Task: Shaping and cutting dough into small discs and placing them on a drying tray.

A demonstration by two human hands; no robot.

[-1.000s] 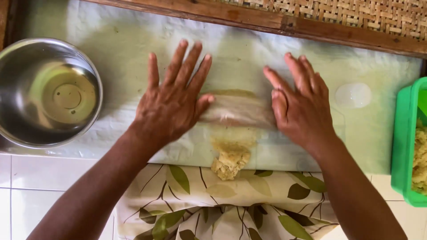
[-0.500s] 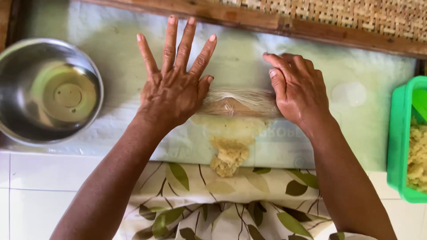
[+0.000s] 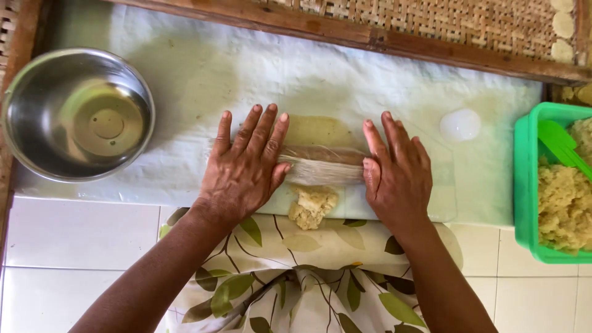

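Flat palms point(image 3: 246, 166) on glossy plastic-wrapped roll point(image 3: 324, 165)

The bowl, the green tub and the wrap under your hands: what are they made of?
Bowl: looks like stainless steel, shiny with reflections. Green tub: likely plastic, uniform colour, moulded rim. Wrap between left hand and right hand: apparently thin clear plastic film, glossy, see-through.

Soft even daylight on my feed, faint shadows under both hands, mild glare in the steel bowl point(image 3: 77, 114) far left, focus sharp, perhaps slightly soft at edges
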